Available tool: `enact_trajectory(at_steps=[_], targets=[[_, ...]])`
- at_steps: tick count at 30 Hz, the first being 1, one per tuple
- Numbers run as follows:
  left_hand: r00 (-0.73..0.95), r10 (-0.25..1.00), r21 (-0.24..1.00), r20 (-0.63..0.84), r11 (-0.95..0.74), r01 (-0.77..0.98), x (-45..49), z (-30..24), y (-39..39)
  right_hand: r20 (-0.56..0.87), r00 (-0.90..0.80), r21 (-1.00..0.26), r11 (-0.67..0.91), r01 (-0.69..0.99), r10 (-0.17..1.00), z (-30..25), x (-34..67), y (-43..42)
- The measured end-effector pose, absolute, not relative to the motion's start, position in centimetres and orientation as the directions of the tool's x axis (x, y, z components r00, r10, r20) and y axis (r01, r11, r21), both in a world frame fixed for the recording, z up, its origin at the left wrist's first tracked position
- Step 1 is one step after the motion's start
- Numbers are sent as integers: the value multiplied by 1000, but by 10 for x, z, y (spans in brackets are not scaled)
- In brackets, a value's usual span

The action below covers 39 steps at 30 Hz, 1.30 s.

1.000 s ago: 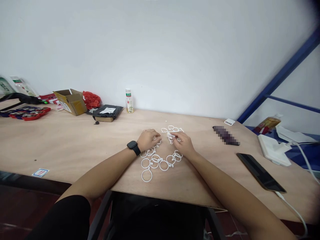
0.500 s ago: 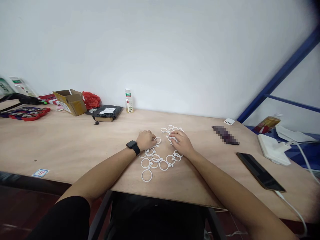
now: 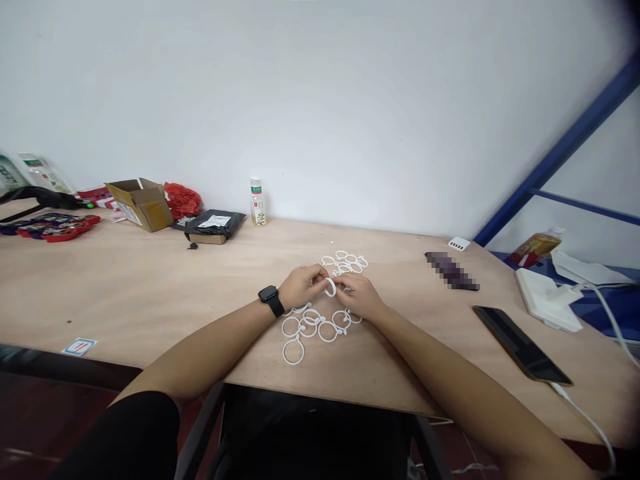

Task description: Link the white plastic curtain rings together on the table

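A white curtain ring [image 3: 331, 287] is held up between my two hands, tilted nearly edge-on. My left hand [image 3: 303, 285], with a black watch on its wrist, pinches it from the left. From the right, the bent fingers of my right hand [image 3: 361, 293] close on the same ring; their tips are partly hidden. Several more white rings [image 3: 293, 351] with small eyelets lie on the table nearer to me, some overlapping. Beyond my hands rests a second cluster of white rings [image 3: 342, 255].
The wooden table [image 3: 200, 280] meets a white wall. A bottle [image 3: 257, 203], a black parcel [image 3: 215, 223] and a cardboard box [image 3: 145, 203] stand at the back left. To the right lie a phone [image 3: 520, 343] on a cable, a pixelated object [image 3: 451, 271] and a white adapter [image 3: 547, 300].
My hands have come together. My left hand has moved right with a ring, and my right hand has drawn back from the far cluster to meet it.
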<state>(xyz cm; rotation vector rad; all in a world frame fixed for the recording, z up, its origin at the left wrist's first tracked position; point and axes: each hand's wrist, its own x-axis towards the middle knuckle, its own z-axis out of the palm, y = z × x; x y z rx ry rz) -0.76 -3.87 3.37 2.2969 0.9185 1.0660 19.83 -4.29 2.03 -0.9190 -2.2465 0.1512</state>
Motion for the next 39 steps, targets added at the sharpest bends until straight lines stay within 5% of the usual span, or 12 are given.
enact_trajectory(at_steps=[17,39], targets=[[396,735,595,550,-678,432,-8,29,-37,632,-476,-247,742,624,611,20,193,-49],[500,651,528,571,-758,384,-11,29,-37,657,-472,-285,774,566,587,19,196,-45]])
